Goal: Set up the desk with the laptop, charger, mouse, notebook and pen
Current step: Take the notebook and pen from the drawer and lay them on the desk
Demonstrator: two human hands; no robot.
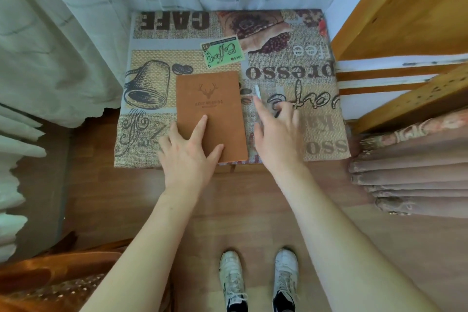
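Head view: left hand [188, 157] lies flat with straight, spread fingers pressing the near half of the notebook [211, 114], a tan, suede-looking rectangle stamped with a deer head. Right hand [277, 134] hovers just beside it, index finger extended to touch the pen [258, 92], a slim white stick; nothing is grasped. Both lie on the desk [291, 68], covered in burlap-textured coffee-print cloth.

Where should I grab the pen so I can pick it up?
Pinch the pen around its middle from above, thumb on one side and finger on the other. It is thin and lies flat on the table just right of the notebook, so the sides are probably easiest. The right hand is closest.
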